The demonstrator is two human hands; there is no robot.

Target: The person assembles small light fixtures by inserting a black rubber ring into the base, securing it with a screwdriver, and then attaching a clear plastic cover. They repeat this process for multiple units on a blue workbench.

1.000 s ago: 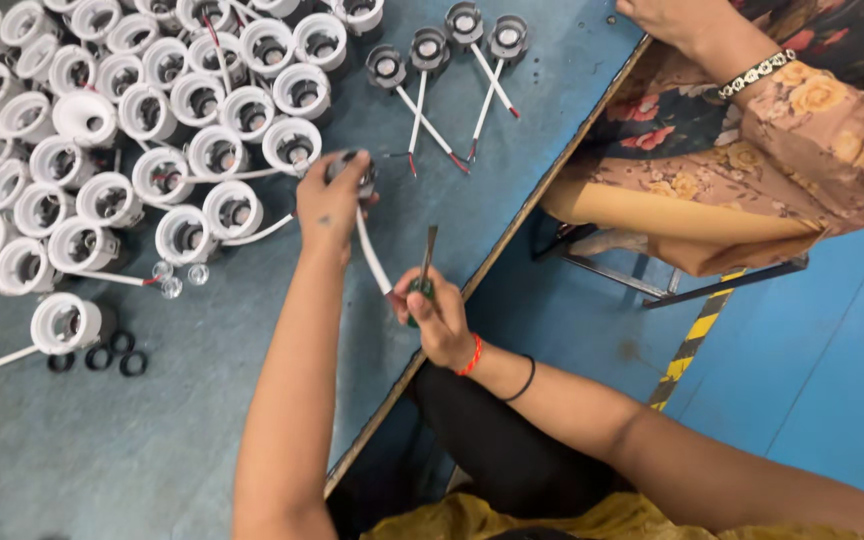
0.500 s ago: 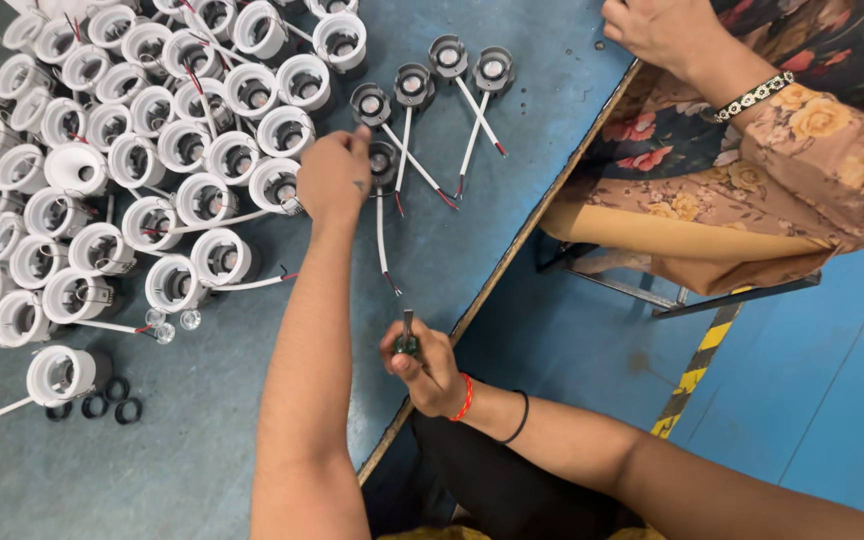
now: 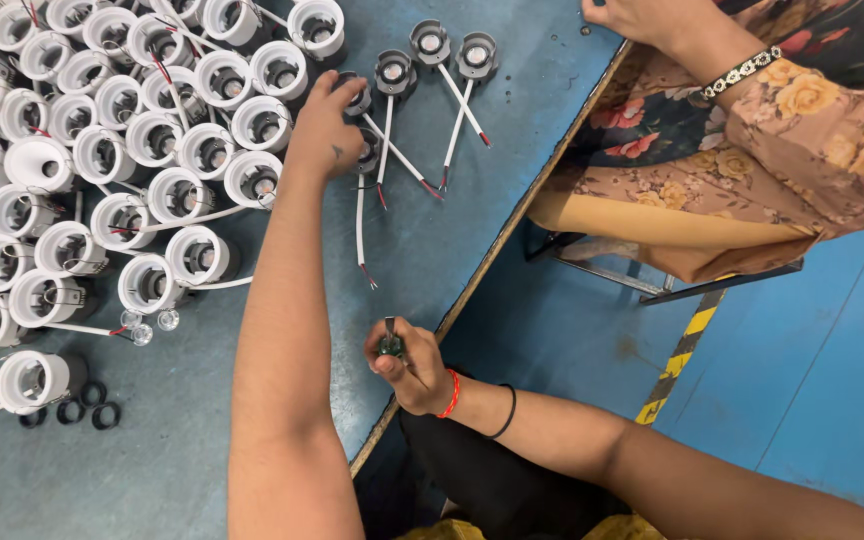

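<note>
My left hand (image 3: 320, 128) reaches across the blue table (image 3: 202, 440), its fingers closed on a small grey wired holder (image 3: 356, 98) at the left end of a row of like holders (image 3: 430, 44). A second holder (image 3: 369, 153) lies under the hand's edge, its white wire (image 3: 360, 225) trailing toward me. Near the table's front edge, my right hand (image 3: 410, 375) grips a small green-handled screwdriver (image 3: 390, 346), tip pointing up. The two hands are well apart.
Several white round lamp housings (image 3: 102, 150) crowd the left of the table, some with red and white wires. Black rings (image 3: 82, 412) and two clear lenses (image 3: 152, 325) lie near me. Another person's hand (image 3: 642, 18) with a bracelet is at the top right, above a metal stool frame (image 3: 642, 285).
My left hand has carried the wired holder away from me to the row of holders. My right hand with the screwdriver has drawn back toward the table edge.
</note>
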